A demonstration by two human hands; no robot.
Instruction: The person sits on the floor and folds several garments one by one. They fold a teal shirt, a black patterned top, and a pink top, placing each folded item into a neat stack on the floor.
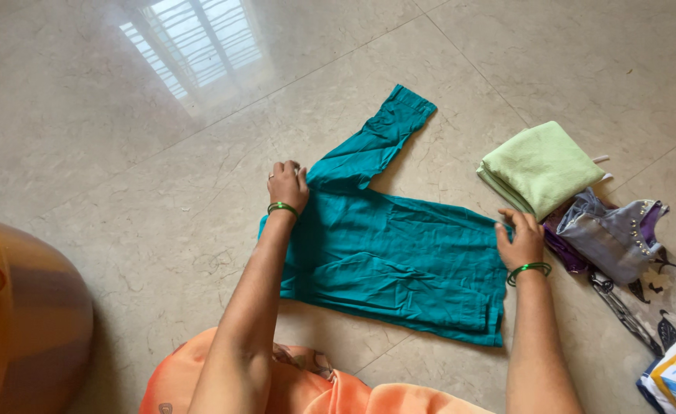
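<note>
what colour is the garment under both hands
Teal garment, plain, no pattern; head view shows it.

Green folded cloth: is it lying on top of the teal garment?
No, the green folded cloth lies on the floor apart from the teal garment.

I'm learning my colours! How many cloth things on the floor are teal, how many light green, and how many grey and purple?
Teal: 1, the teal garment under the left hand and right hand.
Light green: 1, the folded green cloth.
Grey and purple: 1, the grey-purple garment.
Total: 3.
</note>
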